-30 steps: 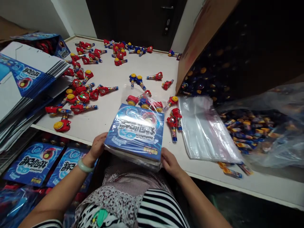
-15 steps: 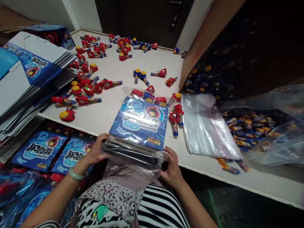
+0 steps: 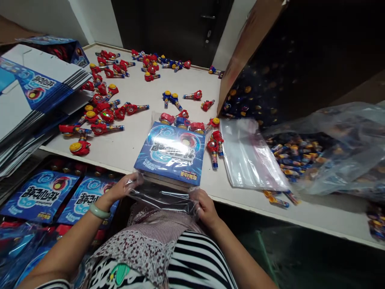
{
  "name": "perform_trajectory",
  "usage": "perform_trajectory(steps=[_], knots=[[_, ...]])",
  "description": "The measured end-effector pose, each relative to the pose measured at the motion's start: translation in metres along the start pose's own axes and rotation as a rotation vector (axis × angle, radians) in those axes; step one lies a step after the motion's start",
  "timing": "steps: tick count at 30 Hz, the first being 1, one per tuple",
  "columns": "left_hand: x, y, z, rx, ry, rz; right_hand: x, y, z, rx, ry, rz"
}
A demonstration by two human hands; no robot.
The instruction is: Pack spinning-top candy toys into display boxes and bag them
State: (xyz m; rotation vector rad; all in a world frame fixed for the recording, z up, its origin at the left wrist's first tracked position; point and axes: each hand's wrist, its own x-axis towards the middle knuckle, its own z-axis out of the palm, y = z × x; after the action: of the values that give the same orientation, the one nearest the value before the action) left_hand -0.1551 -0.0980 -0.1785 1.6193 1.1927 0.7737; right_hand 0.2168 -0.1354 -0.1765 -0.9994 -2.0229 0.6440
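A blue printed box (image 3: 173, 154) lies on the table in front of me, with red and blue toys showing at its far end. It sits inside a clear plastic bag (image 3: 159, 197), whose near end hangs over the table edge. My left hand (image 3: 130, 185) is closed on the left corner of the bag's near end. On the right corner, my right hand (image 3: 202, 204) pinches the plastic between thumb and fingers. Red toys with clear tubes (image 3: 214, 146) lie just right of the box.
A stack of flat clear bags (image 3: 252, 154) lies to the right, beside a plastic sack of small tubes (image 3: 297, 154) and a large carton (image 3: 237, 52). Folded boxes (image 3: 39, 90) are stacked at left. Filled blue boxes (image 3: 42, 194) stand below the table edge. Red toys (image 3: 102, 116) are scattered behind.
Both hands have gripped the bag's near end more closely, and the plastic is now stretched between them. The view has shifted slightly to the right.
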Motion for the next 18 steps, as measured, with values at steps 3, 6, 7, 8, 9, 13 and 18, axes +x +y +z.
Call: perform_trajectory(steps=[3, 6, 7, 8, 9, 13, 18], knots=[[0.007, 0.012, 0.013, 0.011, 0.179, -0.004, 0.016, -0.008, 0.006, 0.05, 0.106, 0.116], [0.007, 0.037, 0.016, 0.139, 0.479, 0.125, 0.028, -0.023, -0.011, 0.104, 0.219, 0.252], [0.005, 0.047, 0.012, 0.196, 0.589, 0.19, 0.03, -0.029, -0.022, 0.097, 0.249, 0.291], [0.001, 0.055, 0.008, 0.257, 0.687, 0.254, 0.029, -0.035, -0.035, 0.071, 0.273, 0.321], [-0.005, 0.06, 0.002, 0.323, 0.764, 0.309, 0.027, -0.04, -0.048, 0.021, 0.296, 0.336], [-0.038, 0.055, -0.008, 0.575, 0.707, 0.304, -0.003, -0.048, -0.079, -0.247, 0.228, 0.319], [-0.079, 0.016, 0.016, 0.534, 0.583, 0.232, -0.049, -0.042, -0.068, -0.342, 0.127, 0.34]])
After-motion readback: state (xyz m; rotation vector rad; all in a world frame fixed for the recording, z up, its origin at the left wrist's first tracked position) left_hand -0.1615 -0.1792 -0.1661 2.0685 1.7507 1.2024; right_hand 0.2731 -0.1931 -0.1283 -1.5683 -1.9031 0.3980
